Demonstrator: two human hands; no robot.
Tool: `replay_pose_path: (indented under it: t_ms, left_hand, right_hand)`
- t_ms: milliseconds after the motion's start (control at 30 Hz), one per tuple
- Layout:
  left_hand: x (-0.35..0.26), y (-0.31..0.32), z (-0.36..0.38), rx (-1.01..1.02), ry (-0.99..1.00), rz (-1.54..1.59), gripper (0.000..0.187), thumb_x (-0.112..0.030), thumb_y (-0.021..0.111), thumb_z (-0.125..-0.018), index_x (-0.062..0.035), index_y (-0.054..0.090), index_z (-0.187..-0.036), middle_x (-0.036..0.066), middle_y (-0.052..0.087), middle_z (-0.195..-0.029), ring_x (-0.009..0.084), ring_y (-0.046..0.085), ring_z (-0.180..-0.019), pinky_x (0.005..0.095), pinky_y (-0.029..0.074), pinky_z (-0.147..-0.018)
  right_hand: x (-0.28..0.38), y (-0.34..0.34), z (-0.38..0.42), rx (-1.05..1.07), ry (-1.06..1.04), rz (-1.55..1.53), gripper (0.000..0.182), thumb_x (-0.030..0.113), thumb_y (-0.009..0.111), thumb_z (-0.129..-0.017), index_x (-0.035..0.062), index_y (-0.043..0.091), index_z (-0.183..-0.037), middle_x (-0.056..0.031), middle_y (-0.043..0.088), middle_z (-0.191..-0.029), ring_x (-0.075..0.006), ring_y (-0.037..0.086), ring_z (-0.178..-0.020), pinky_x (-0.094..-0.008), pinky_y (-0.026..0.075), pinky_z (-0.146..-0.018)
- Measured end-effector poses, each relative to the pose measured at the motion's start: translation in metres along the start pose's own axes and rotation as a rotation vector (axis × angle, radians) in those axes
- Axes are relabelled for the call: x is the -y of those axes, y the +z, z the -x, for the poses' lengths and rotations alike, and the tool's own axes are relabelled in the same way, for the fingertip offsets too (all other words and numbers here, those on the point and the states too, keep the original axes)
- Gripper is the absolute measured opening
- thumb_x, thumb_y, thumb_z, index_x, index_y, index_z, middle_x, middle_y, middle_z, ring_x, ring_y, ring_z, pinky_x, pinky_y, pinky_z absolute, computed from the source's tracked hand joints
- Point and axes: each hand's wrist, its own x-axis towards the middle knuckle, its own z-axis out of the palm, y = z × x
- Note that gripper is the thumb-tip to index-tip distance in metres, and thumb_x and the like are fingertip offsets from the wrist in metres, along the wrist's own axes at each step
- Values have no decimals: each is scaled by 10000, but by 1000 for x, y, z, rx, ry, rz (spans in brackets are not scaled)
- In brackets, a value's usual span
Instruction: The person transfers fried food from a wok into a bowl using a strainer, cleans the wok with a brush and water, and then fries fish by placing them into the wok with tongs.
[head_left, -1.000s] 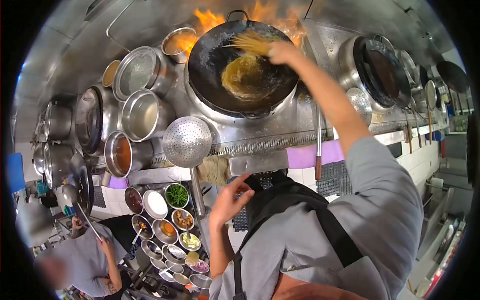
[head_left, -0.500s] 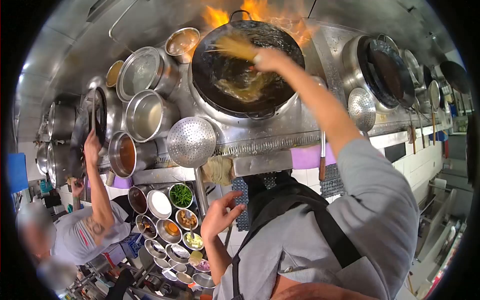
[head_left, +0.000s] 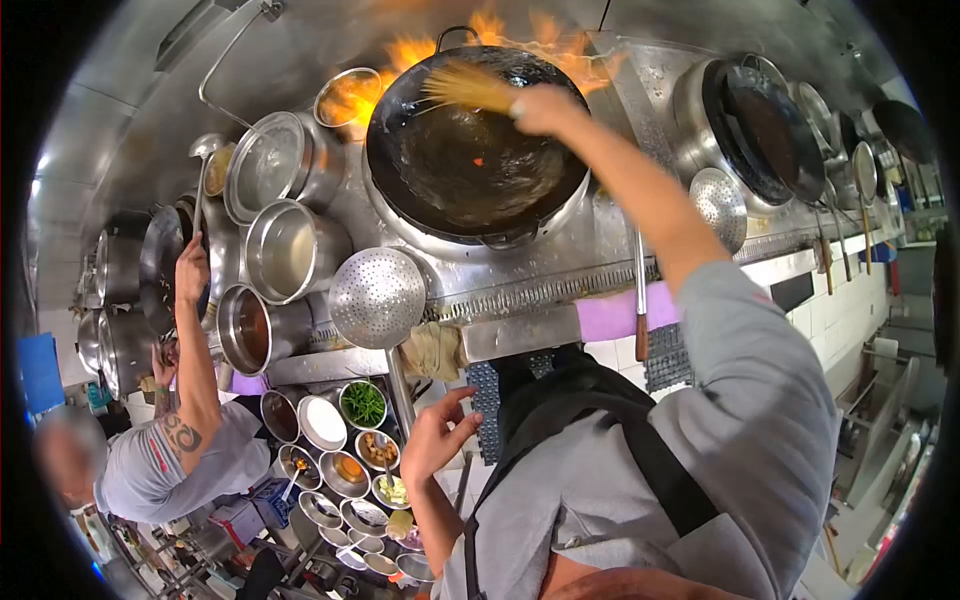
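Note:
My right hand [head_left: 545, 110] is closed around a bamboo wok brush [head_left: 465, 88], whose bristles spread to the left over the far part of a large black wok [head_left: 400, 190]. Wet, shiny liquid coats the inside of the wok, and a small red scrap [head_left: 478, 161] lies near its middle. My left hand [head_left: 437, 440] hangs before my body with its fingers loosely bent and apart, holding nothing. It is nearest to several small bowls of ingredients, among them chopped greens [head_left: 362, 403] and pale yellow pieces [head_left: 392, 490].
Flames [head_left: 410, 55] rise behind the wok. A perforated skimmer [head_left: 377, 298] rests on metal pots [head_left: 290, 250] at left. Another skimmer [head_left: 718, 208] and more woks [head_left: 775, 135] stand at right. A co-worker [head_left: 190, 450] at far left holds a ladle [head_left: 200, 190] and a pan.
The brush has shifted slightly up and the wok's liquid has settled from a splashing swirl. The co-worker's ladle now shows raised. The view has shifted slightly; my left hand stays much the same.

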Motion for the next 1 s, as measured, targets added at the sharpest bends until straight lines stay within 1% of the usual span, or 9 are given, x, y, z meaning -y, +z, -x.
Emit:
replay_pose_path:
  t_ms: [133, 233, 333, 367, 500, 733, 833, 933, 1000]
  left_hand:
    - [-26, 2, -4, 53, 28, -24, 425, -166, 734, -872, -53, 620, -1265, 34, 576, -650, 86, 486, -590, 278, 396, -544]
    - [0, -1, 7, 46, 19, 91, 419, -155, 730, -878, -51, 618, -1269, 14, 569, -653, 81, 490, -600, 274, 402, -560]
    - [12, -7, 19, 22, -38, 118, 419, -142, 728, -878, -42, 617, -1270, 3, 540, -658, 73, 483, -614, 265, 396, -569]
    - [15, -8, 21, 16, -52, 133, 419, -143, 728, -878, -40, 617, -1269, 2, 532, -658, 73, 478, -613, 265, 394, -567]
    - [1, -6, 6, 30, 3, 31, 423, -149, 728, -878, -31, 613, -1268, 1, 526, -658, 83, 479, -625, 272, 402, -583]
    - [0, -8, 12, 31, 47, 103, 447, -188, 726, -883, -33, 603, -1284, 23, 569, -697, 91, 521, -659, 277, 433, -619]
    - [-6, -9, 15, 55, 6, -21, 414, -127, 696, -904, 9, 586, -1279, 24, 599, -756, 97, 600, -767, 269, 468, -709]
    - [-17, -7, 7, 62, -6, -28, 407, -138, 698, -907, 8, 590, -1271, 20, 604, -773, 95, 597, -777, 280, 475, -722]
    - [-11, -4, 3, 60, 16, 11, 393, -136, 690, -913, 6, 593, -1267, 14, 606, -777, 95, 597, -781, 279, 478, -730]
  right_hand:
    - [92, 22, 65, 167, -58, -318, 786, 203, 631, -783, 168, 339, -1511, -241, 672, -1098, -416, 651, -1026, -491, 532, -899]
    - [62, -29, 124, 380, -216, -145, 774, 202, 592, -791, 225, 329, -1518, -222, 680, -1053, -405, 665, -957, -498, 534, -847]
    - [-17, -100, 114, 560, -132, -28, 774, 211, 739, -685, 267, 519, -1425, -161, 673, -1201, -315, 654, -1076, -421, 517, -922]
    - [-75, -71, 77, 552, -195, -72, 771, 214, 766, -670, 247, 541, -1406, -149, 677, -1203, -312, 655, -1079, -400, 528, -895]
    - [-38, -27, 19, 39, 74, -60, 750, 250, 637, -807, 399, 359, -1487, -187, 688, -1113, -376, 671, -992, -469, 541, -854]
    - [101, -67, 125, 258, -181, -241, 736, 279, 644, -811, 221, 396, -1501, -237, 646, -1193, -402, 624, -1090, -466, 482, -981]
    - [109, -18, 67, 235, -330, -398, 797, 295, 674, -794, 105, 371, -1506, -266, 653, -1161, -373, 649, -1071, -424, 490, -962]
    - [123, 38, 2, -5, 55, -661, 810, 274, 677, -798, 66, 345, -1507, -309, 652, -1104, -381, 669, -1021, -422, 521, -898]
    - [140, 57, 10, -63, 40, -708, 790, 263, 667, -816, 49, 339, -1502, -350, 644, -1050, -408, 671, -985, -426, 518, -897]
